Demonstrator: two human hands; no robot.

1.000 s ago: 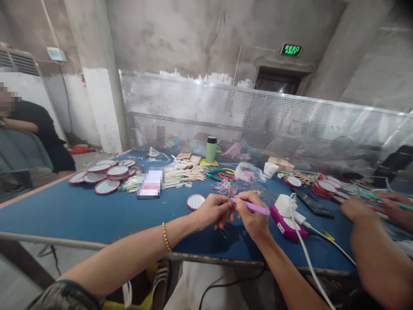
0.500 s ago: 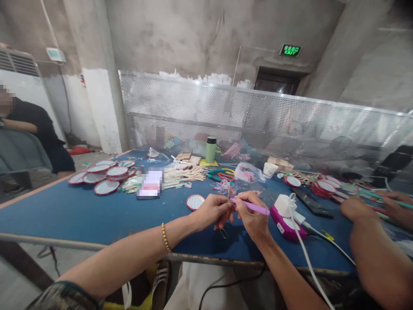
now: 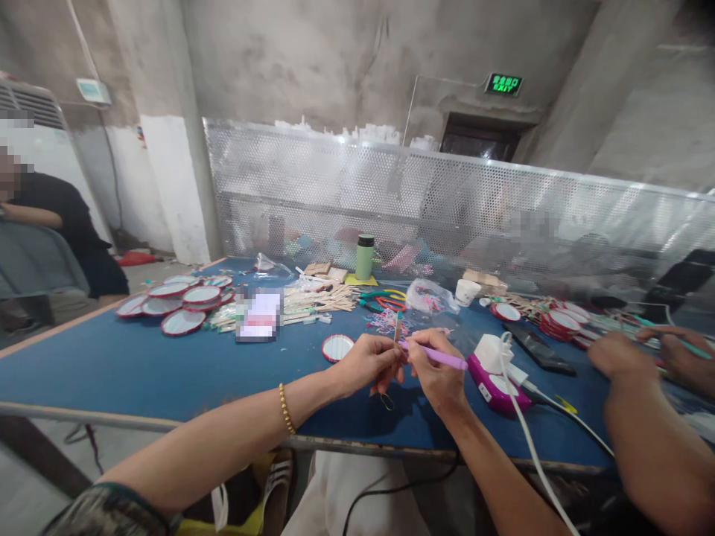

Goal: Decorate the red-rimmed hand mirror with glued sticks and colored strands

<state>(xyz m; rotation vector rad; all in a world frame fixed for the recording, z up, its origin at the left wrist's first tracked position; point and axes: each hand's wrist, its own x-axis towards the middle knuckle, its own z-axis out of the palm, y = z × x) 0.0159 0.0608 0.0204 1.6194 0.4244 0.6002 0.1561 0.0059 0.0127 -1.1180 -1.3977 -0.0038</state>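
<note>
Near the table's front edge, my left hand [image 3: 369,363] pinches a thin wooden stick [image 3: 398,327] that stands upright with a teal tip. Below those fingers hangs a thin yellowish loop [image 3: 387,403]. My right hand [image 3: 440,378] is closed around a purple pen-like tool [image 3: 445,359], its tip meeting the stick at my left fingertips. The exact point of contact is hidden by the fingers. Just left of my hands lies a round white disc with a red rim [image 3: 337,348]. Behind them is a tangle of pink and blue cords [image 3: 389,321].
A pile of red-rimmed discs [image 3: 183,321], a phone [image 3: 258,316] and wooden sticks [image 3: 329,299] lie left. Farther back stand a green bottle [image 3: 365,257] and a paper cup [image 3: 467,292]. At right are a purple power strip [image 3: 503,393], a dark phone [image 3: 539,350] and another person's hands [image 3: 623,357].
My hands keep nearly the same pose on the stick and the purple tool. At right, the other person's hand and the teal item in it have shifted slightly.
</note>
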